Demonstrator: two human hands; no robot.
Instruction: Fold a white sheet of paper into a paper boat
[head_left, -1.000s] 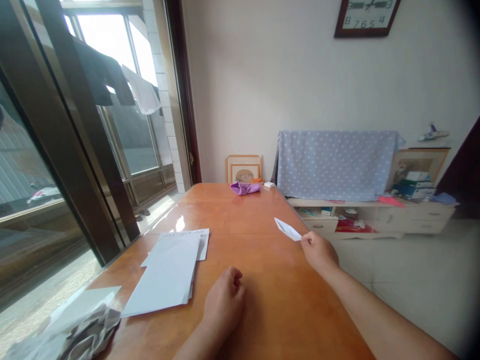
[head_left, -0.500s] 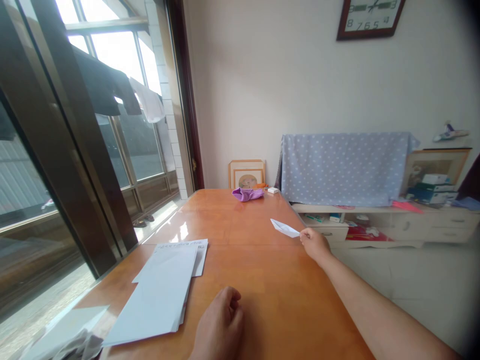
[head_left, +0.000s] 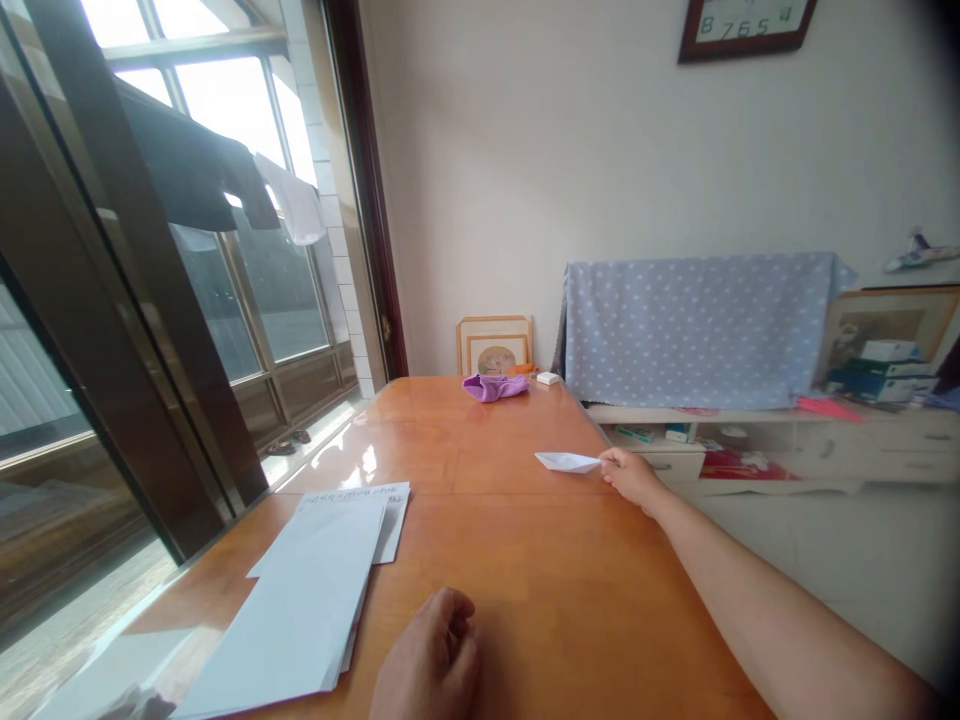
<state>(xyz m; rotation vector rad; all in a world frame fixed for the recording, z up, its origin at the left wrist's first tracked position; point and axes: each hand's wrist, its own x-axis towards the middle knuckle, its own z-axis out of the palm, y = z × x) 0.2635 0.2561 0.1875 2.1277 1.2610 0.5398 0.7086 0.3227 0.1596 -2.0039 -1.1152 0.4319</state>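
Table point(head_left: 525, 540): paper stack point(head_left: 292, 590) front L, paper boat point(head_left: 566, 461) mid R, cloth point(head_left: 493, 387) at far end, framed pic point(head_left: 495, 345) behind it, cabinet point(head_left: 825, 440) R of table.

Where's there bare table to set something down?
Bare wood lies between the white paper stack and the right hand, and beyond the stack toward the purple cloth. The near left and the far end by the white box are crowded.

Two hands point(head_left: 632, 477) show, one near and one to the right. The surface point(head_left: 540, 540) carries one folded paper point(head_left: 566, 461), two stacks of paper point(head_left: 292, 600) at near left, one purple cloth point(head_left: 495, 387) and one small white box point(head_left: 547, 378) at the far end. Beyond stand one picture frame point(head_left: 493, 345), one dotted cloth point(head_left: 697, 330) and one wall clock point(head_left: 744, 25).
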